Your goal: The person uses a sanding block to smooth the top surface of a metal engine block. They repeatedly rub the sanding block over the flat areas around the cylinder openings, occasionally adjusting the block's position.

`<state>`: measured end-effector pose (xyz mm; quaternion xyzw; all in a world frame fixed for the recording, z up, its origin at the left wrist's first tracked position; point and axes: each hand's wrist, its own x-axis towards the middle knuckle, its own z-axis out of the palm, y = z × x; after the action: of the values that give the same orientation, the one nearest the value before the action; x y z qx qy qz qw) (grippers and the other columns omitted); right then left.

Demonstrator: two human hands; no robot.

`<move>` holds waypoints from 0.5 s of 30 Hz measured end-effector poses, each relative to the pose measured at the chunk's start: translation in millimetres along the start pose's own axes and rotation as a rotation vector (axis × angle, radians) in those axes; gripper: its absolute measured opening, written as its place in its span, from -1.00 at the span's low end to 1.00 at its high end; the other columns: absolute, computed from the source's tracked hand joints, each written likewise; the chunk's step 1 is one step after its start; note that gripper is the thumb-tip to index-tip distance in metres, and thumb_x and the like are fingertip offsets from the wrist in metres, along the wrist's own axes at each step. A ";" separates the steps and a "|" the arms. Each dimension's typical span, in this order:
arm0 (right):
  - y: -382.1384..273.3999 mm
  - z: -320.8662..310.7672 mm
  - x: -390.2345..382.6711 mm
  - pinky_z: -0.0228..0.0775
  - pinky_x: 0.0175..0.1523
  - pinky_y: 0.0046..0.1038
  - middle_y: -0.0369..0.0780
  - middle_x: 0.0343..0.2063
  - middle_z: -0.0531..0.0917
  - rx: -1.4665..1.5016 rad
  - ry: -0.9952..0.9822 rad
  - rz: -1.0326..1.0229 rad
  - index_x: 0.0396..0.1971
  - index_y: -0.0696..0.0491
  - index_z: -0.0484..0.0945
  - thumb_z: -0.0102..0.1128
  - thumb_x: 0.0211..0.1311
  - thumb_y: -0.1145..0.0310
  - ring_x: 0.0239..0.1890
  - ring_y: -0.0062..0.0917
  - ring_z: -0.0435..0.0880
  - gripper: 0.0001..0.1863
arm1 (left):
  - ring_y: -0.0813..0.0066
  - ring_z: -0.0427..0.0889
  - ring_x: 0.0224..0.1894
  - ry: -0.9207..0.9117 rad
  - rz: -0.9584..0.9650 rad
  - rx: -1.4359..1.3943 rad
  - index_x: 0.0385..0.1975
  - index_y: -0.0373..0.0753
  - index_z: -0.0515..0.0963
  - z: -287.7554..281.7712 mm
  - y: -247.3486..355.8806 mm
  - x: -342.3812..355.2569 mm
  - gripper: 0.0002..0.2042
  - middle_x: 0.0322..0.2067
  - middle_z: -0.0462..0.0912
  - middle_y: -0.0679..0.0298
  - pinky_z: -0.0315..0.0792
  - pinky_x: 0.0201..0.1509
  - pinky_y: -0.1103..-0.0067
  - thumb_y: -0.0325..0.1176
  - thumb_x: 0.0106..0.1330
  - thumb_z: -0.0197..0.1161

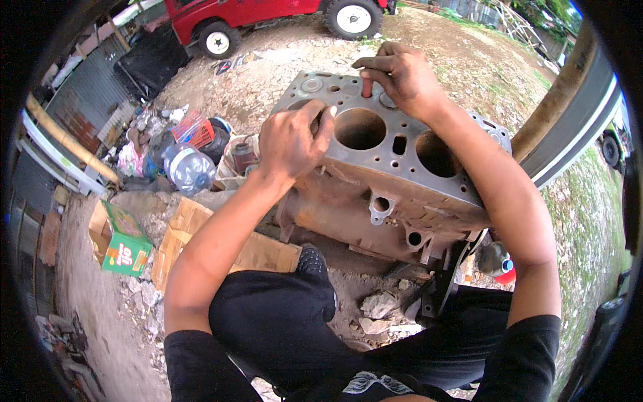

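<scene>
Engine block [395, 181] tilted on dirt ground; our left hand [291, 141] clenched at a bore rim, right hand [402, 77] fingers grasping a reddish peg [366, 87]—we judge steady, square pressure best.

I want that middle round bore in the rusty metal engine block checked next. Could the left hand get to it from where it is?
Probably yes. The left hand rests on the rusty metal engine block right beside the middle round bore, with nothing lying between them. The right hand is farther back and does not cover it.
</scene>
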<state>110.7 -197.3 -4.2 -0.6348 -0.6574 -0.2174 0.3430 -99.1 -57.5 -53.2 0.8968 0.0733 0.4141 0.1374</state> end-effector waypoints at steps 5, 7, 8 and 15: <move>-2.0 3.3 -1.1 0.58 -0.08 -0.22 -0.21 -0.46 0.72 -0.058 -0.104 -0.064 -0.20 0.08 0.82 0.36 0.25 0.44 -0.28 -0.24 0.69 -0.83 | -0.08 0.73 -0.52 0.020 0.019 0.018 -0.37 -0.21 0.69 -2.7 -0.3 -2.6 -0.74 -0.63 0.67 0.00 0.57 -0.40 0.18 -0.16 0.45 0.25; -2.7 -1.0 -4.1 0.58 -0.10 -0.22 -0.21 -0.45 0.73 -0.007 -0.037 0.066 -0.20 0.07 0.83 0.37 0.23 0.46 -0.29 -0.27 0.69 -0.83 | -0.07 0.73 -0.52 0.008 0.011 0.007 -0.38 -0.22 0.69 -3.3 4.8 1.7 -0.73 -0.63 0.67 -0.02 0.57 -0.40 0.20 -0.16 0.45 0.24; -1.6 0.6 -9.1 0.58 -0.10 -0.22 -0.22 -0.45 0.73 -0.031 -0.085 0.106 -0.18 0.06 0.83 0.36 0.25 0.46 -0.29 -0.28 0.69 -0.82 | -0.07 0.73 -0.53 0.006 0.006 0.010 -0.38 -0.22 0.68 -3.8 2.8 0.9 -0.73 -0.63 0.67 -0.02 0.57 -0.40 0.20 -0.16 0.45 0.24; 10.3 8.1 -12.2 0.59 -0.13 -0.22 -0.15 -0.42 0.73 0.016 -0.116 0.109 -0.15 0.06 0.82 0.33 0.24 0.52 -0.31 -0.24 0.71 -0.78 | -0.11 0.73 -0.48 -0.039 -0.021 0.008 -0.34 -0.24 0.68 -4.1 3.0 -1.2 -0.72 -0.62 0.66 -0.03 0.57 -0.37 0.18 -0.15 0.46 0.23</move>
<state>118.9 -198.8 -20.0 -0.6784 -0.6424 -0.1560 0.3206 -103.0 -59.9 -50.6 0.9045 0.0817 0.3947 0.1395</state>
